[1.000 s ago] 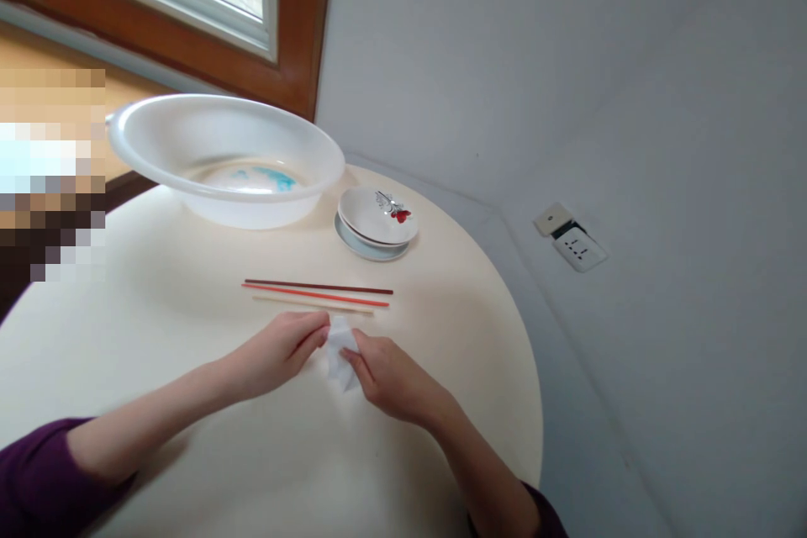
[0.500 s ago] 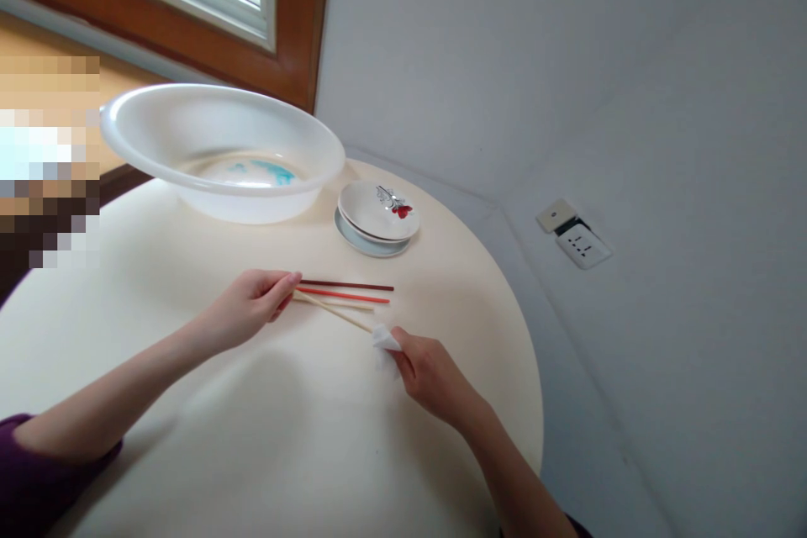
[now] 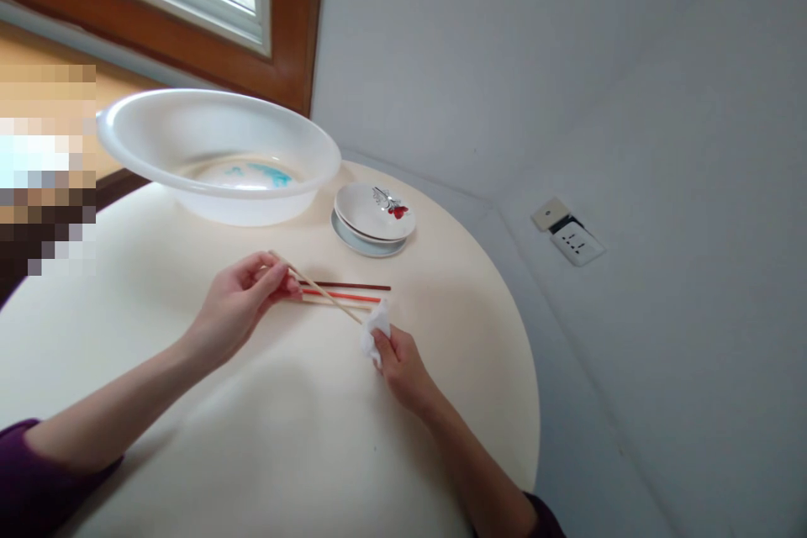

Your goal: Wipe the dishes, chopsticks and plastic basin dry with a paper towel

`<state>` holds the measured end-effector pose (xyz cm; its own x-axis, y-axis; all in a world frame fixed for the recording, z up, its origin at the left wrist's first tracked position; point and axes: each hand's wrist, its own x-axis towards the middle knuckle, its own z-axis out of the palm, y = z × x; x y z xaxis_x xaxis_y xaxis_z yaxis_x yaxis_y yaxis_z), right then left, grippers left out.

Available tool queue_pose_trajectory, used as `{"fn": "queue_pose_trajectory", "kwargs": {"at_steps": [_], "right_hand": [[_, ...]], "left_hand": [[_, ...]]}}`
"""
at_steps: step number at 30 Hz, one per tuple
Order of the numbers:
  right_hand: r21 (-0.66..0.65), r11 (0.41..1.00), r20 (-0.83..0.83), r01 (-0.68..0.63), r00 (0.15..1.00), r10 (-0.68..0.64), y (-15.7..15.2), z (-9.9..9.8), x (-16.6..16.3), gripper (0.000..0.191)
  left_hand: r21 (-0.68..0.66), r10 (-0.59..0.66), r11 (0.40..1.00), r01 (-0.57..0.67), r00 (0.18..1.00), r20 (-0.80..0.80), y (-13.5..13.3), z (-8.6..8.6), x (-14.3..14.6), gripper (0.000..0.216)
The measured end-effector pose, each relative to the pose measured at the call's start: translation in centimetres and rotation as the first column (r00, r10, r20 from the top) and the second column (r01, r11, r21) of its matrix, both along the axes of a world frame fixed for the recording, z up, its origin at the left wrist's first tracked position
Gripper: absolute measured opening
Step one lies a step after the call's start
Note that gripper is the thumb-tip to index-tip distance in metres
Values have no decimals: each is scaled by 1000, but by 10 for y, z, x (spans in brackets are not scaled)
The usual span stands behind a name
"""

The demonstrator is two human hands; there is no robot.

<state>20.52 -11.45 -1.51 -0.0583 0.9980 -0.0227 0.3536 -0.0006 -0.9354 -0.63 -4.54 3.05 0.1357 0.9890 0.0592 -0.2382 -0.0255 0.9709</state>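
The right hand [image 3: 403, 361] has its fingers clamped on a crumpled white tissue [image 3: 377, 329], which meets the near end of a pale chopstick [image 3: 328, 295] above the white table [image 3: 283, 454]. The left hand [image 3: 243, 294] pinches that chopstick's other end between thumb and fingers, so it slants between the hands. Just beyond lie a second pale chopstick [image 3: 315, 300], a red chopstick [image 3: 359, 298] and a brown chopstick [image 3: 353, 286], side by side. Farther back stand stacked dishes [image 3: 362, 214] and, just left of them, a wide basin [image 3: 245, 210].

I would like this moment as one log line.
left hand: holds pale chopstick; right hand: holds white tissue at chopstick's end; table: brown chopstick, red chopstick, another pale chopstick, basin, stacked dishes
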Motion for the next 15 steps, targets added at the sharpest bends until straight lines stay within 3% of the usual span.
{"fn": "queue_pose_trajectory", "kwargs": {"at_steps": [3, 7, 12, 15], "right_hand": [[8, 1000, -1, -30, 1000, 30, -1, -3, -10, 40], [-26, 997, -47, -74, 996, 72, -1, -3, -22, 40], [-31, 995, -12, -90, 996, 90, 1, 3, -27, 41], [-4, 1000, -21, 8, 1000, -8, 3, 5, -21, 44]], "left_hand": [[-108, -96, 989, 101, 994, 49, -9, -8, 12, 30], [30, -184, 981, 193, 964, -191, -22, -16, 20, 24], [328, -45, 932, 156, 946, -321, -28, -15, 15, 16], [388, 49, 919, 70, 956, -288, -29, -9, 10, 17]]}}
